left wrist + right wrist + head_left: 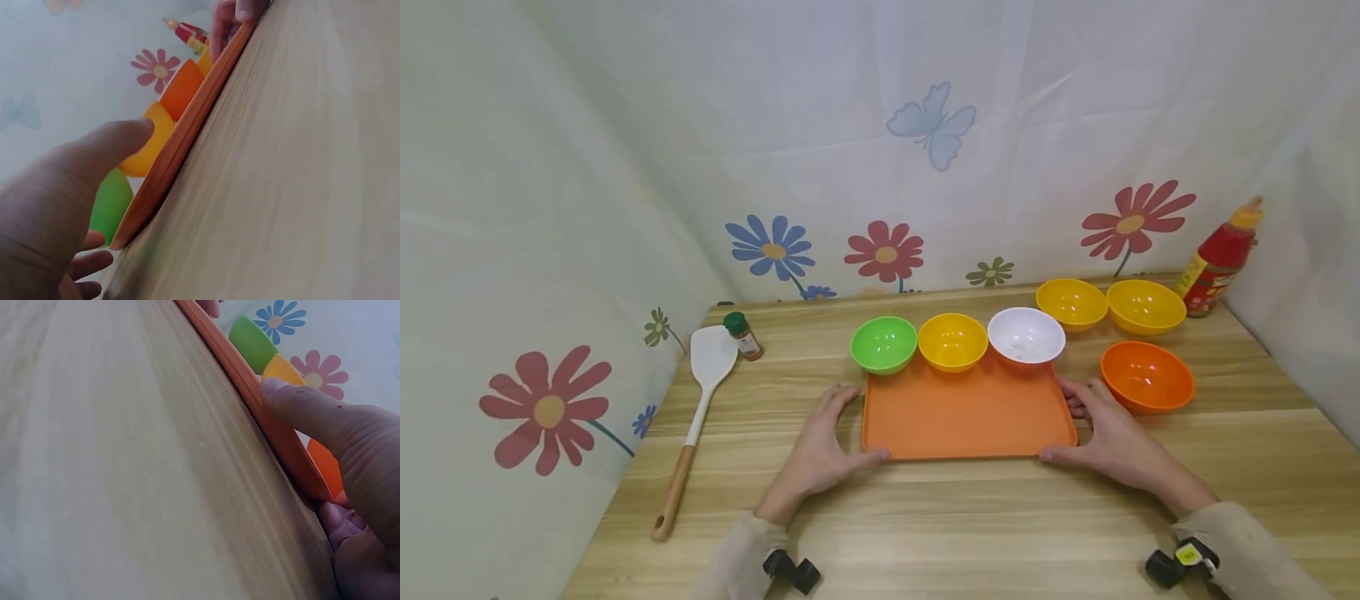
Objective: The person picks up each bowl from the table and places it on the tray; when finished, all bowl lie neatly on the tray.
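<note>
An orange rectangular tray (970,421) lies on the wooden table between both hands. My left hand (822,450) is at its left side, thumb over the near corner; in the left wrist view the thumb (115,145) is straight and the other fingers are loosely spread beside the corner. At the opposite end, my right hand (1112,437) grips the tray, its thumb (300,406) over the near rim and its fingers curled at the corner. A green bowl (884,346), a yellow bowl (953,343) and a white bowl (1027,336) stand in a row along the tray's far edge.
Right of the tray are an orange bowl (1147,377), two more yellow bowls (1071,304) and a red sauce bottle (1216,265). To the left lie a white spatula (696,417) with a wooden handle and a small green-capped spice jar (743,337). Flowered cloth (820,167) surrounds the table.
</note>
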Tool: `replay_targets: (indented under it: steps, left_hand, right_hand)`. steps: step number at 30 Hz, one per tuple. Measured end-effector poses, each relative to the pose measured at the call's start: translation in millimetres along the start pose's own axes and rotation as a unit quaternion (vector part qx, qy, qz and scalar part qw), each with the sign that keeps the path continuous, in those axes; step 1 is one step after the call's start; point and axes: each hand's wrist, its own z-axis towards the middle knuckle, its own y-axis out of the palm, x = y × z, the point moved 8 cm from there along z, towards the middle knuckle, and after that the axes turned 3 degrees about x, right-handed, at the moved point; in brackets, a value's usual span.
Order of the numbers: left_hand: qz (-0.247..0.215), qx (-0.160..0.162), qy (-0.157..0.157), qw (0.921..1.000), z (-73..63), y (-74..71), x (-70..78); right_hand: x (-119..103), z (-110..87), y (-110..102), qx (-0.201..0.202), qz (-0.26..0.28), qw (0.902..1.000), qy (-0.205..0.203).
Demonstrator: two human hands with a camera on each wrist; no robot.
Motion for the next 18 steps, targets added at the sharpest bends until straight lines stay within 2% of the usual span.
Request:
replay_targets:
  steps: [9, 18]
  left_hand:
    - [0.025, 0.002, 0.029, 0.9993, 0.4, 4.6, 7.4]
    - [0.031, -0.004, 0.024, 0.9992, 0.0, 6.2, 5.5]
  right_hand:
    - [-4.2, -3.2, -1.3, -0.002, -0.007, 1.0000, -0.006]
    - [-18.3, -7.8, -9.3, 0.000, -0.001, 1.0000, -0.007]
